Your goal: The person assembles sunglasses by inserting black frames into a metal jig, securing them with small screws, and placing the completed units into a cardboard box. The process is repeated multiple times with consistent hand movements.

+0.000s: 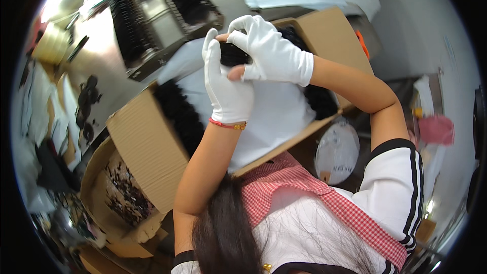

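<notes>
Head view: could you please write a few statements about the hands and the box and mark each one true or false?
1. Both hands wear white gloves. True: the left hand and the right hand are both gloved.
2. The hands hold a red cloth. False: they hold a black bundle between them.
3. A cardboard box lies open below the hands. True, with white sheet and more black pieces inside.
4. The left wrist is bare. False: it wears a red bracelet.
5. The hands rest on the box rim. False: they are raised above the box, apart from it.
</notes>
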Motion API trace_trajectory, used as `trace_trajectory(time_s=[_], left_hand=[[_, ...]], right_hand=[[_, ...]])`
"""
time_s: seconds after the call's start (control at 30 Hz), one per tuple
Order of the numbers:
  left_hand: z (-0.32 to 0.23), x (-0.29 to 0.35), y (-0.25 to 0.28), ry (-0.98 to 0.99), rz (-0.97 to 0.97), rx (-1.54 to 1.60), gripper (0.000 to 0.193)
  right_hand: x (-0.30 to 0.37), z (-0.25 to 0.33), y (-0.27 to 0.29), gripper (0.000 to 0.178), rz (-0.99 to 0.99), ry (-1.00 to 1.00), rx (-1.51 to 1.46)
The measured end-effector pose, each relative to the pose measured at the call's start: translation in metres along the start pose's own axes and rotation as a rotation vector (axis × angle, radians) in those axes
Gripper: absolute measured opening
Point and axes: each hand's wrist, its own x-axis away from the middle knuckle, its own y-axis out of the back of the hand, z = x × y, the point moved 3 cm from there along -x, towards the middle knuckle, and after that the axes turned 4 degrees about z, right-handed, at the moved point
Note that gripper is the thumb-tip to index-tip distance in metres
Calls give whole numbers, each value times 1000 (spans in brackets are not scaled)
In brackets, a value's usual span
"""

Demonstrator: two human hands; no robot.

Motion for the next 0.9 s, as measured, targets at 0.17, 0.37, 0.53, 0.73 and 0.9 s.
trace_trajectory(time_s=[0.17,0.37,0.53,0.73,0.9], left_hand=[[64,44,-1,227,189,-565,64],[84,78,18,391,646,-1329,61],[99,81,22,334,872,-1615,55],[107,82,17,110,1157,-1841,31],[121,71,10,129,1271,-1910,23]], right_hand=[[87,-29,9,51,314,-365,-215],[174,-21,-1,41,523,-282,-237],[200,-13,3,42,504,-129,-80],[207,-9,7,48,443,-160,-64],[203,-13,7,44,398,-68,161]])
